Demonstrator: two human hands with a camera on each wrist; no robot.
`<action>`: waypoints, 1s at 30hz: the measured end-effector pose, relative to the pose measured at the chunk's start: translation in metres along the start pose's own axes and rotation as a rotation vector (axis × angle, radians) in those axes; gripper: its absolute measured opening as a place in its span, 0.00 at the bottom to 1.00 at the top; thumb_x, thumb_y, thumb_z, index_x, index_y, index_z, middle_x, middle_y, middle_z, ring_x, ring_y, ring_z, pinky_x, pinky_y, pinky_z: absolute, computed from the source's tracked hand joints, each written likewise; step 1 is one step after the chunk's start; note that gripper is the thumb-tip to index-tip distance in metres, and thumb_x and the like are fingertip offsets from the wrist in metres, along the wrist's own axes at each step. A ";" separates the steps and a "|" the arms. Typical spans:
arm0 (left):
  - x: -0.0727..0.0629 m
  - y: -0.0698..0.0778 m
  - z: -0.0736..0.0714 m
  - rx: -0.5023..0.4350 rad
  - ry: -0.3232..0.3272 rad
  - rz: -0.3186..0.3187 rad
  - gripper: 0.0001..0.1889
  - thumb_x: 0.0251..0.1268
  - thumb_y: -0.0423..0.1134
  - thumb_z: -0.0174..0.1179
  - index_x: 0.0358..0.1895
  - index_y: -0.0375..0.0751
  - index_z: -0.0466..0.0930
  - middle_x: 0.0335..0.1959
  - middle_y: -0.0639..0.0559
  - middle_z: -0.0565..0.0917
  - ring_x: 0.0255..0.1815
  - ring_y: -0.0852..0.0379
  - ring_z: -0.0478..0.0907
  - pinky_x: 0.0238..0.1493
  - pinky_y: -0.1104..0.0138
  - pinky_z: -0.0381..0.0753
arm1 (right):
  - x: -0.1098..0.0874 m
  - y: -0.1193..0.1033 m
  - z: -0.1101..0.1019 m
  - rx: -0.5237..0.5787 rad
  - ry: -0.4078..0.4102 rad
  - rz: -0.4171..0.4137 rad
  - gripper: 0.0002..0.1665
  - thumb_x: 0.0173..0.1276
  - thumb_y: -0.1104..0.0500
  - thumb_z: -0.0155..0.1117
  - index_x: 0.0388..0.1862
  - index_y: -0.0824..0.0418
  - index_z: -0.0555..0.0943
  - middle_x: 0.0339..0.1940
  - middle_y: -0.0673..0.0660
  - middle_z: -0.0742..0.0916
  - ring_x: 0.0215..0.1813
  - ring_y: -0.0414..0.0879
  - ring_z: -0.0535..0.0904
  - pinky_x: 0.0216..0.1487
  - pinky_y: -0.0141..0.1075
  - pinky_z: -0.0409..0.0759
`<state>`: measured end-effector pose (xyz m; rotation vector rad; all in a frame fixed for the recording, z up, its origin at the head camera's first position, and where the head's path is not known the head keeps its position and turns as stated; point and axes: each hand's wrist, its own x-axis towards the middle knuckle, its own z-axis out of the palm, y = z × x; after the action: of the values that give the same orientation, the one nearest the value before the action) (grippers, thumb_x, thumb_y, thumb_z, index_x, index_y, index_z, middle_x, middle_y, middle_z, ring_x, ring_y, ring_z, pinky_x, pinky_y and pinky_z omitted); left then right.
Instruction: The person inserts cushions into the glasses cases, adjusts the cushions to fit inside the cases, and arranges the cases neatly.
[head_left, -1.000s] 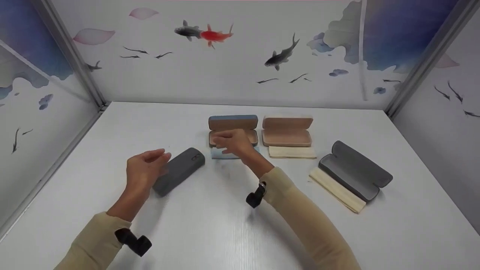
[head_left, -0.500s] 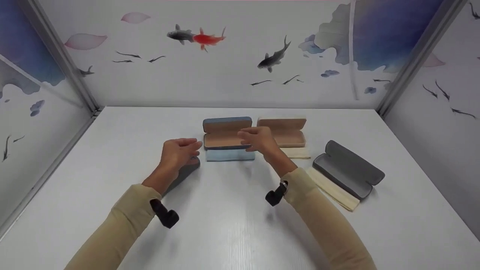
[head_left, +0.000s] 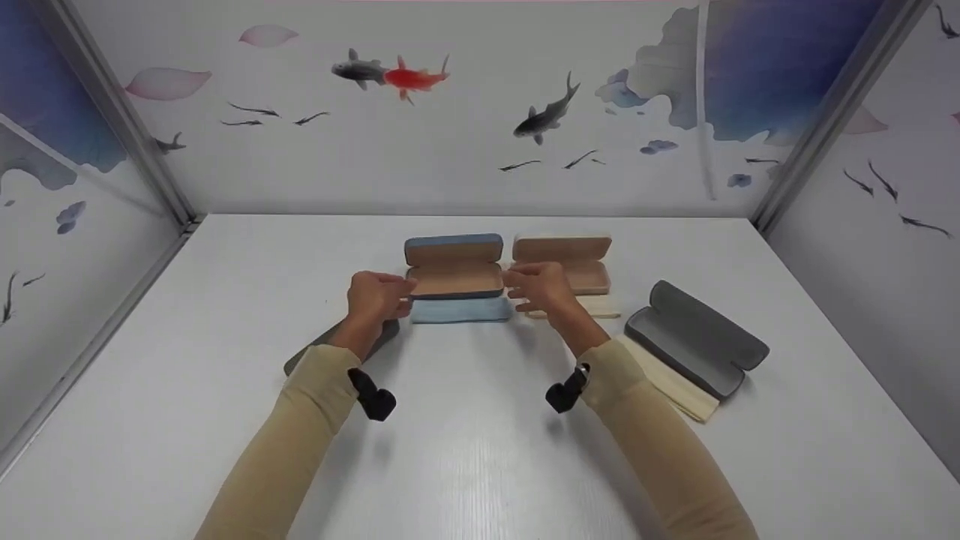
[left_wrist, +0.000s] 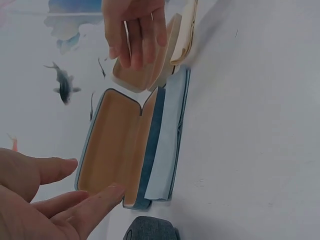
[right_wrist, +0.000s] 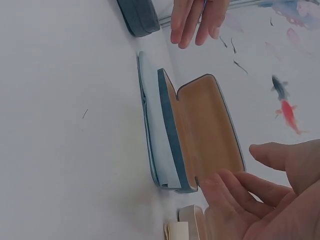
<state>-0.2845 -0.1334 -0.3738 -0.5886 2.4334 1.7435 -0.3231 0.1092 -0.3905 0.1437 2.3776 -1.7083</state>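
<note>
A blue glasses case [head_left: 454, 280] with a tan lining stands with its lid up, a folded light-blue cloth [head_left: 460, 310] along its front. At the case's left end is my left hand [head_left: 376, 298], its fingers extended and holding nothing. On the opposite end, my right hand [head_left: 544, 288] has its fingers close to the case's edge, with nothing between thumb and fingers. In the left wrist view the thumb and fingers of the left hand [left_wrist: 55, 200] point at the blue case [left_wrist: 112, 145]. The right wrist view has the right hand [right_wrist: 265, 195] near the case's other end.
Behind my right hand stands a pink-lined glasses case [head_left: 581, 259], lid up, a cream cloth [head_left: 600, 307] before it. Further right lie an open grey case [head_left: 694, 341] and another cream cloth [head_left: 667, 379]. A closed dark case [head_left: 304, 358] sits partly under my left forearm.
My left hand has moved right and forward from the closed dark case to the blue case's left end. My right hand has shifted right, from over the blue case to its right end.
</note>
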 end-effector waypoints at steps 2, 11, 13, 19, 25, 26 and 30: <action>0.002 -0.001 0.003 0.070 0.018 -0.002 0.20 0.71 0.40 0.61 0.58 0.29 0.79 0.58 0.38 0.84 0.53 0.46 0.86 0.54 0.63 0.86 | 0.001 0.002 0.000 -0.015 -0.001 0.023 0.24 0.74 0.53 0.63 0.63 0.64 0.80 0.60 0.62 0.85 0.60 0.55 0.84 0.56 0.44 0.85; 0.000 -0.001 0.022 0.271 0.079 0.153 0.15 0.66 0.35 0.62 0.48 0.24 0.81 0.41 0.37 0.86 0.29 0.55 0.78 0.33 0.68 0.75 | 0.006 0.012 0.000 -0.062 0.000 0.072 0.22 0.72 0.56 0.65 0.58 0.69 0.81 0.57 0.66 0.86 0.53 0.54 0.87 0.51 0.42 0.87; 0.001 -0.001 0.025 0.339 0.088 0.227 0.15 0.63 0.31 0.62 0.48 0.23 0.81 0.40 0.36 0.86 0.29 0.55 0.74 0.35 0.65 0.76 | 0.007 0.015 0.002 -0.083 -0.002 0.074 0.21 0.71 0.56 0.66 0.56 0.70 0.82 0.56 0.66 0.87 0.48 0.51 0.88 0.47 0.40 0.88; 0.004 0.000 0.031 0.511 0.097 0.335 0.13 0.57 0.26 0.62 0.46 0.22 0.83 0.44 0.31 0.87 0.37 0.49 0.79 0.47 0.53 0.85 | 0.010 0.021 0.006 -0.096 -0.004 0.083 0.22 0.69 0.57 0.67 0.56 0.71 0.81 0.54 0.66 0.87 0.41 0.47 0.87 0.42 0.37 0.88; 0.012 0.009 0.027 0.437 -0.023 0.098 0.26 0.64 0.29 0.63 0.64 0.23 0.71 0.57 0.33 0.81 0.47 0.48 0.78 0.51 0.59 0.83 | 0.011 0.021 0.008 -0.118 -0.004 0.089 0.18 0.67 0.58 0.69 0.51 0.69 0.83 0.45 0.61 0.88 0.37 0.45 0.85 0.38 0.35 0.87; 0.014 0.009 0.025 0.420 -0.036 0.071 0.26 0.64 0.29 0.63 0.65 0.24 0.70 0.56 0.34 0.81 0.44 0.49 0.77 0.46 0.61 0.83 | 0.012 0.021 0.009 -0.123 -0.006 0.090 0.17 0.67 0.58 0.69 0.50 0.68 0.83 0.43 0.60 0.88 0.36 0.44 0.85 0.37 0.35 0.87; 0.023 0.011 0.018 0.384 -0.096 0.006 0.28 0.65 0.30 0.63 0.67 0.27 0.69 0.50 0.37 0.80 0.33 0.51 0.76 0.34 0.64 0.79 | 0.014 0.021 0.011 -0.125 -0.009 0.086 0.15 0.66 0.60 0.70 0.47 0.69 0.84 0.40 0.59 0.87 0.34 0.44 0.84 0.34 0.35 0.87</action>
<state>-0.3119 -0.1196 -0.3768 -0.4414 2.6000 1.2198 -0.3310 0.1054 -0.4166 0.2142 2.4257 -1.5150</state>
